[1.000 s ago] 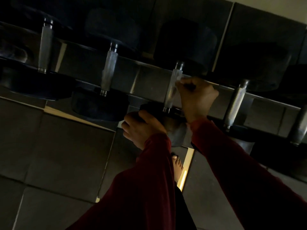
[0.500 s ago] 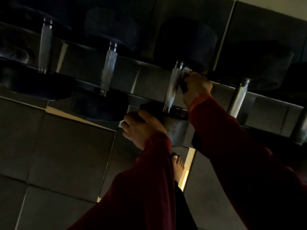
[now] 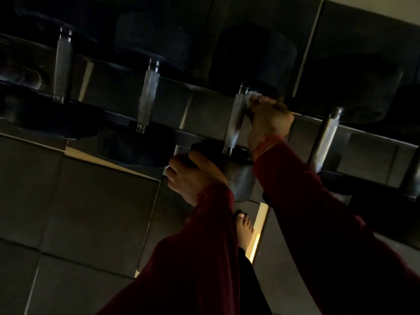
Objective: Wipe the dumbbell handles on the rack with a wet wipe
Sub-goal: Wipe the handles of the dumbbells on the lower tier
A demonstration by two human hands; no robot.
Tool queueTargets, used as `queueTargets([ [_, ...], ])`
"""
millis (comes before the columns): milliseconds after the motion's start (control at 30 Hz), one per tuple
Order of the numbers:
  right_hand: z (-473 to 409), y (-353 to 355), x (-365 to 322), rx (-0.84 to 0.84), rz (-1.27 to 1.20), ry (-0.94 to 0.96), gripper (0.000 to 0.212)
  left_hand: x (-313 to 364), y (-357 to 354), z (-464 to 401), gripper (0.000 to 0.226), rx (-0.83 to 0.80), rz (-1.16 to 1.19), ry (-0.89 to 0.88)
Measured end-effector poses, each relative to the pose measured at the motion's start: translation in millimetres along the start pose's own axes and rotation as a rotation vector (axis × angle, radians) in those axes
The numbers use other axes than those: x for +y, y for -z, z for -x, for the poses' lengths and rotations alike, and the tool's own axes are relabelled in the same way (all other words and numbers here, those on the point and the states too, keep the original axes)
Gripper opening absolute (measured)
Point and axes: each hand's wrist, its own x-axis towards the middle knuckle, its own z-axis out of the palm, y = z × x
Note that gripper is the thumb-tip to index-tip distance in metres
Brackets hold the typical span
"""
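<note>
Right hand (image 3: 269, 120) pinches the wet wipe (image 3: 250, 96) against the handle (image 3: 235, 123); left hand (image 3: 193, 176) grips its head (image 3: 238, 164).

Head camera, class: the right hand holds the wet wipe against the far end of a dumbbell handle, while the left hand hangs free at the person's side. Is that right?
Not quite. The head view shows the left hand gripping the near weight head of that same dumbbell, not hanging free. The rest stands: the right hand holds the wet wipe against the far end of the handle.
</note>
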Motion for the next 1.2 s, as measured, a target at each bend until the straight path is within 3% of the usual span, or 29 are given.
queueTargets([
  [67,0.9,-0.1,11.9,0.032,0.194,0.328,0.017,-0.1,0.2,-0.5,0.032,-0.01,-0.003,0.004],
  [167,2.6,-3.3,21.8,-0.049,0.517,0.806,0.007,0.3,0.6,-0.3,0.034,-0.017,-0.01,0.008],
  [267,10.0,-7.0,22.5,-0.109,0.882,1.092,0.016,0.8,0.9,-0.5,0.032,-0.019,-0.012,0.016],
  [333,13.5,-5.6,23.7,-0.085,0.936,1.19,0.02,0.9,1.3,-0.9,0.032,-0.028,-0.009,0.03],
  [433,10.1,3.5,24.9,-0.149,0.832,1.055,0.019,0.9,2.1,-0.8,0.033,-0.044,-0.011,0.02],
  [533,6.5,6.8,23.7,-0.072,0.518,0.919,0.014,1.5,2.8,-0.8,0.034,-0.048,-0.013,0.03],
  [600,9.2,4.0,24.9,-0.087,0.61,0.946,0.015,0.6,2.2,-1.8,0.033,-0.044,-0.012,0.023],
  [700,3.8,0.7,29.8,-0.225,0.989,1.036,0.025,0.6,1.0,-2.3,0.031,-0.041,-0.002,0.027],
  [800,1.6,5.2,25.5,-0.247,0.9,1.013,0.023,1.9,1.5,-1.0,0.03,-0.032,0.003,0.021],
  [900,7.6,14.9,16.7,-0.188,0.467,0.644,0.013,2.2,2.0,0.2,0.031,-0.029,0.007,0.02],
  [1033,7.0,11.3,7.2,-0.115,0.234,0.252,0.014,0.7,0.4,0.0,0.033,-0.035,0.008,0.035],
  [1200,-5.4,24.1,12.6,-0.161,0.266,-0.015,0.021,2.3,2.0,-0.1,0.033,-0.041,0.004,0.035],
])
